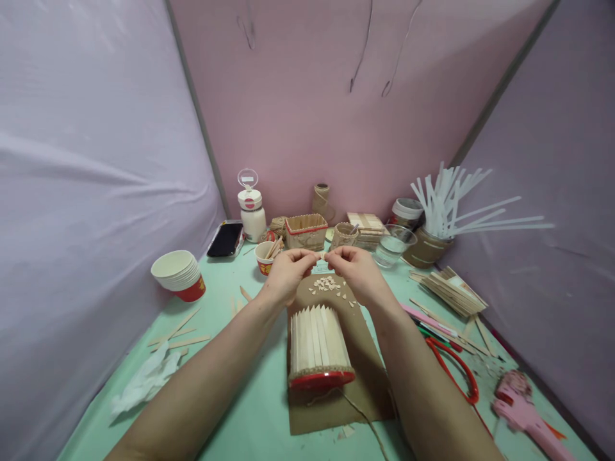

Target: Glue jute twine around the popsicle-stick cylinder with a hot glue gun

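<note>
My left hand [292, 272] and my right hand [354, 269] meet above the far part of a brown board [360, 365], fingertips pinched. Between them is a tiny pale piece [321, 256], too small to identify surely. Below them, small wooden chips [327, 283] lie scattered on the board. Nearer to me, a cup-like piece covered with pointed wooden sticks [318, 339] lies on its side, its red rim [323, 380] facing me. A loose end of twine [362, 415] trails from it toward the front edge.
Stacked paper cups [177, 272] and a crumpled tissue [147, 381] are left. At right are a pink glue gun [523, 413], red-handled scissors [454, 365], wooden sticks [449, 291] and a water bowl [391, 246]. A white bottle [252, 218] and twine spool [321, 200] stand behind.
</note>
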`<state>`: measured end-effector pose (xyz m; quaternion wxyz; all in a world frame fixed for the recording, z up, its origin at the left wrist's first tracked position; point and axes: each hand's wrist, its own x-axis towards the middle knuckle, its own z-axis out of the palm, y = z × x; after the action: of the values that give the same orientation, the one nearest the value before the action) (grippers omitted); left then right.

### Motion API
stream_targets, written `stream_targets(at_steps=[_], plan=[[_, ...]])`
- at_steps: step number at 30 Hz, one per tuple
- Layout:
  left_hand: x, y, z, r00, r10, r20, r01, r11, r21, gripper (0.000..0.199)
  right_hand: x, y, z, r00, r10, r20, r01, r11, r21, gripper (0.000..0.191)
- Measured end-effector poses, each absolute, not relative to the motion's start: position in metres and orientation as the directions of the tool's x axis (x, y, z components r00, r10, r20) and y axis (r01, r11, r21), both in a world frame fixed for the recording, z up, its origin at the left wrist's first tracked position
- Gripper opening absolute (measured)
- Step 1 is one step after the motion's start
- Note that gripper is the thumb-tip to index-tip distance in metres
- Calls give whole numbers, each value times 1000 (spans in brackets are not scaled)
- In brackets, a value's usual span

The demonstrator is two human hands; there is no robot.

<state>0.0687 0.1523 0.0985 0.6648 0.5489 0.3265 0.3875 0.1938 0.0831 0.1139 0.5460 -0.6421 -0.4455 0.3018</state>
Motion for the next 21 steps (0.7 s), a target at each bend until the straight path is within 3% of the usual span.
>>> stream_targets(at_steps=[21], plan=[[70,151,98,467,884,7,-182,88,979,20,189,84,115,451,888,94,196,4,-981,20]])
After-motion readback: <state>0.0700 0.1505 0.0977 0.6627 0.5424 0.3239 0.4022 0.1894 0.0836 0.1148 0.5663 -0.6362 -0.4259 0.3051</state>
